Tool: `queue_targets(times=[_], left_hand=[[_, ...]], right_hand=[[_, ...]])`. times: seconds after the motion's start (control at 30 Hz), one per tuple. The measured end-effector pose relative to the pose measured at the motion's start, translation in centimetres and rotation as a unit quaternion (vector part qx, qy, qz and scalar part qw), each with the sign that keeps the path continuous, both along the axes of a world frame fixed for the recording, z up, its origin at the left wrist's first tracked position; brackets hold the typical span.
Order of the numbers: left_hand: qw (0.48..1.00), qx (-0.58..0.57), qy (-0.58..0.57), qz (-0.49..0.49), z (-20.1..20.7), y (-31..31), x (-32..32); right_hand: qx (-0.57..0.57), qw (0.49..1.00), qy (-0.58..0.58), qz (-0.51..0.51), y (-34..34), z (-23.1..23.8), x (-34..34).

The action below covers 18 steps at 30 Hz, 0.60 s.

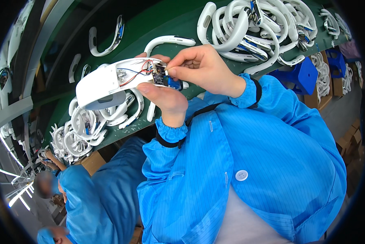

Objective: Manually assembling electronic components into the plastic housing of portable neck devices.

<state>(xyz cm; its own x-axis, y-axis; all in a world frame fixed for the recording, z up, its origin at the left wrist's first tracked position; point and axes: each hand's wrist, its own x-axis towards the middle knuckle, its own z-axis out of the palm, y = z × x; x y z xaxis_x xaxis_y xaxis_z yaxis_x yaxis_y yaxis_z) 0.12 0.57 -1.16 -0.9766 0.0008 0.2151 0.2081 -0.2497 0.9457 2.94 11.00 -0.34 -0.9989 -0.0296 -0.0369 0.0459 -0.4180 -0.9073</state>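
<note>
My left hand (162, 96) is closed around a white curved plastic housing (99, 83), thumb along its near edge and fingers behind it. The housing has an open side. Inside it lie red and blue wires (135, 74), a dark circuit board (159, 74) and a blue part (174, 84) at the right end. Above the board, my right hand (209, 69) pinches a small white piece (166, 72), which looks like a wire connector. The fingertips partly cover it, so I cannot tell whether it is seated on the board.
The green bench (158, 16) carries a large heap of white curved housings (251, 28) at the right and another heap (84, 126) at the left. Single housings (170, 40) lie behind my hands. Blue stools (298, 75) stand at the right. A co-worker in blue (97, 199) sits at my left.
</note>
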Motion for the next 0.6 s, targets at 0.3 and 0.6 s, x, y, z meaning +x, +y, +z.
queue_targets(times=[0.3,0.6], left_hand=[[0.995,0.057,-0.054,-0.059,2.7,-0.5,0.6],[0.955,0.172,-0.221,-0.100,3.8,-1.2,0.6]], right_hand=[[0.063,0.998,-0.026,-0.005,0.4,2.5,0.7],[0.147,0.989,-0.025,0.001,0.8,4.0,1.3]])
